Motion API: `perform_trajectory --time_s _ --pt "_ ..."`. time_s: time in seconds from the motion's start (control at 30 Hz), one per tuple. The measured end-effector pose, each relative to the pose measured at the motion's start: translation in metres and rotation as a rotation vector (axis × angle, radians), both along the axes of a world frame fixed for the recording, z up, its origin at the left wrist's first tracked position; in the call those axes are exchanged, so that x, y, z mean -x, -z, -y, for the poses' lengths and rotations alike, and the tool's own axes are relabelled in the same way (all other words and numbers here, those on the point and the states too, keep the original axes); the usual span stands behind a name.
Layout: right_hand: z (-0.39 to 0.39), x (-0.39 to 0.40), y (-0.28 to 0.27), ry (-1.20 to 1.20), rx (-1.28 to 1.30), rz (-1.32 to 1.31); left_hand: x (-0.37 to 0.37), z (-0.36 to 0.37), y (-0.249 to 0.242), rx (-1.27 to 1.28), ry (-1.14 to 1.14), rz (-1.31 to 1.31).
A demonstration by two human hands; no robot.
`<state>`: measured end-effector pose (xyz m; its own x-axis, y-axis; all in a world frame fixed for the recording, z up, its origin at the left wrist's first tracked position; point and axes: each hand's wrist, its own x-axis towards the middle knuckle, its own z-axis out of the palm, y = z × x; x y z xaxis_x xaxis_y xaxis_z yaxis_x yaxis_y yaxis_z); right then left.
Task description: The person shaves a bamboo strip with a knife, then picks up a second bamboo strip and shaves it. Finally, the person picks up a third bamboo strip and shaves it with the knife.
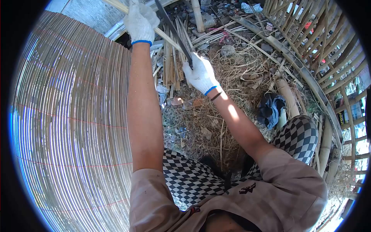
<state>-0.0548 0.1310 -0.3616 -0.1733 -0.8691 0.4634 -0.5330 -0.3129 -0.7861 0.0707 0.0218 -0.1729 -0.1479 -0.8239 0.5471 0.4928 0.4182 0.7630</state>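
My left hand (140, 22), in a white glove with a blue cuff, is closed around a pale bamboo strip (169, 40) at the top of the head view. The strip slants from upper left down toward my other hand. My right hand (201, 73), gloved the same way, grips a machete (172, 28) whose long dark blade points up and away from me. Its handle is hidden inside the fist. The blade crosses over the strip's lower end in this view. Below lies a bundle of split bamboo strips (172, 66) on the ground.
A large bamboo slat screen (73, 112) tied with red thread fills the left side. Bamboo shavings (239, 77) cover the ground ahead. On the right stand a woven bamboo fence (309, 42), bamboo poles (286, 96) and a dark plastic bag (272, 110) beside my knee.
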Motion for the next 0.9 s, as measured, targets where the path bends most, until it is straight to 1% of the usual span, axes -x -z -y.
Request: perform_trajectory --time_s 0.03,0.07,0.13,0.17,0.2,0.23,0.27,0.3,0.37,0.4,0.43,0.47,0.5,0.53,0.57,0.63,0.67,0.73,0.77,0.83,0.87,0.9 --pt "0.000 -0.007 -0.005 -0.019 -0.014 -0.002 0.005 -0.012 -0.001 -0.009 -0.101 -0.003" --pt "-0.002 -0.013 -0.004 0.011 -0.023 -0.034 0.009 -0.024 -0.003 -0.053 -0.203 -0.004" --pt "-0.005 -0.022 0.014 0.072 -0.049 -0.093 0.005 -0.029 0.002 -0.039 -0.224 -0.015" --pt "0.007 -0.024 0.044 0.141 -0.088 -0.116 0.004 -0.025 0.003 -0.043 -0.232 -0.008" --pt "0.019 -0.019 0.086 0.081 -0.240 -0.131 -0.002 -0.025 0.005 -0.041 -0.216 -0.018" --pt "0.027 -0.005 0.113 0.018 -0.387 -0.151 -0.009 -0.024 0.006 -0.034 -0.195 -0.028" --pt "0.025 0.005 0.116 -0.071 -0.414 -0.099 -0.015 -0.020 0.008 -0.027 -0.172 -0.040" --pt "0.029 0.008 0.113 -0.075 -0.325 -0.148 -0.012 -0.019 0.005 -0.012 -0.145 -0.053" --pt "0.034 0.005 0.115 -0.079 -0.163 -0.247 -0.006 -0.013 0.010 -0.025 -0.257 -0.050" --pt "0.021 0.004 0.089 -0.074 -0.225 -0.206 0.003 -0.006 0.014 -0.042 -0.324 -0.037" --pt "0.019 0.002 0.083 -0.031 -0.161 -0.187 0.009 -0.005 0.011 -0.045 -0.399 -0.020" --pt "0.017 -0.001 0.080 0.006 -0.095 -0.165 0.010 -0.005 0.008 -0.088 -0.389 -0.011" --pt "0.018 -0.005 0.084 0.045 -0.024 -0.143 0.008 -0.004 0.011 -0.067 -0.374 0.008" --pt "0.030 -0.003 0.110 -0.013 -0.130 -0.137 0.007 -0.003 0.011 -0.050 -0.360 0.032" --pt "0.052 -0.003 0.141 0.017 -0.450 -0.084 0.008 -0.003 0.011 -0.033 -0.345 0.059" --pt "0.037 0.020 0.150 0.014 -0.619 -0.041 0.008 -0.004 0.009 -0.040 -0.376 0.051" --pt "0.035 0.023 0.150 0.009 -0.626 -0.096 0.007 -0.006 0.008 -0.043 -0.390 0.042" --pt "0.038 0.026 0.140 0.014 -0.629 -0.210 0.006 -0.011 0.006 -0.028 -0.405 0.055" --pt "0.034 0.025 0.139 -0.013 -0.577 -0.218 0.004 -0.014 0.008 -0.032 -0.416 0.065" --pt "0.022 0.022 0.107 -0.057 -0.475 -0.231 0.007 -0.012 0.007 -0.004 -0.407 0.092" --pt "0.028 0.016 0.115 -0.069 -0.385 -0.279 0.008 -0.010 0.007 0.014 -0.394 0.104" --pt "0.022 0.007 0.121 -0.037 -0.072 -0.157 0.009 -0.008 0.009 0.032 -0.383 0.115"
